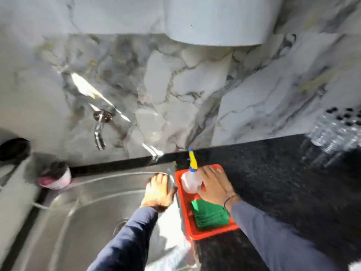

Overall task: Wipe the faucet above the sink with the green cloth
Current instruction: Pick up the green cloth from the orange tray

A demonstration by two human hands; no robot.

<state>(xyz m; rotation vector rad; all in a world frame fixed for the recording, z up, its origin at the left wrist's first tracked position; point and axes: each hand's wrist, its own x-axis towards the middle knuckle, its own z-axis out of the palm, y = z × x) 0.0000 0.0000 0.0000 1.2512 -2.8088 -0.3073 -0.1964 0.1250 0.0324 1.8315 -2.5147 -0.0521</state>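
Note:
A chrome faucet (99,132) sticks out of the marble wall above the steel sink (82,212). A folded green cloth (210,214) lies in a red tray (195,231) on the dark counter, right of the sink. A clear spray bottle (190,179) with a blue and yellow nozzle stands in the tray's far end. My right hand (214,184) rests against the bottle, fingers around its right side. My left hand (158,190) lies flat on the sink's right rim, holding nothing. The view is motion-blurred.
A white and pink bowl (56,178) sits at the sink's back left corner. Several clear water bottles (336,132) stand at the far right of the black counter (283,182). A white cabinet (214,20) hangs above.

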